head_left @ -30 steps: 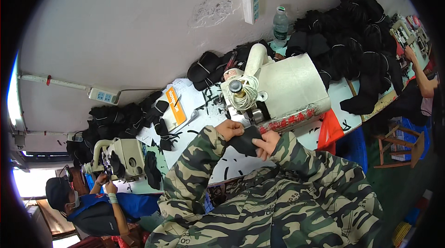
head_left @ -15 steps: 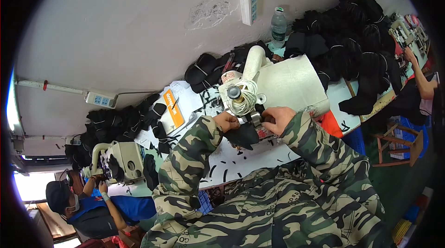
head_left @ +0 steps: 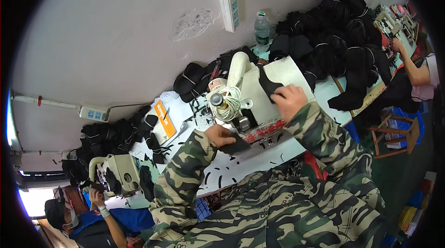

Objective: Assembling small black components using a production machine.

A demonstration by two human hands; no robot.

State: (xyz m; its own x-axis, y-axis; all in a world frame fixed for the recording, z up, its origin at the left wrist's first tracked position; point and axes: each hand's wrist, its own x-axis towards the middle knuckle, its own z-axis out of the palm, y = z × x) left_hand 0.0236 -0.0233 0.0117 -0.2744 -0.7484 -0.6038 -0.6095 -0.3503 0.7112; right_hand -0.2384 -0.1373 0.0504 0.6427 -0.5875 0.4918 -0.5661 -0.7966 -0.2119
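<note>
- Camo sleeves come in from 6 o'clock; person sits at a pale work surface [head_left: 324, 91] littered with small black offcuts.
- Left hand [head_left: 221, 136], just left of centre: fingers pressed together, pinning a flat black fabric piece [head_left: 237, 146] to the surface at the foot of the sewing machine [head_left: 250, 95].
- Right hand [head_left: 288, 100], at 2 o'clock from the left hand: fingers curled onto a second black piece [head_left: 269, 85] lying on the machine's flat white top. Grip looks closed on it, but can't tell how firmly.
- Step in hand, as I judge it: one piece held ready by the needle end, the other being picked off the machine top.
- Next move likely calls for bringing the two pieces together and lining up edges under the foot; needle area is hidden behind the thread spool [head_left: 227, 102].
- At 10 o'clock: orange-and-white box [head_left: 163, 120], more black pieces.
- Further, 1 o'clock: big heap of black goods [head_left: 343, 39], clear water bottle [head_left: 262, 28] against the wall, power strip [head_left: 229, 9] above it.
- Far 8 o'clock: another person at a second machine [head_left: 116, 169]; far 2 o'clock, another worker's arm [head_left: 412, 67].
</note>
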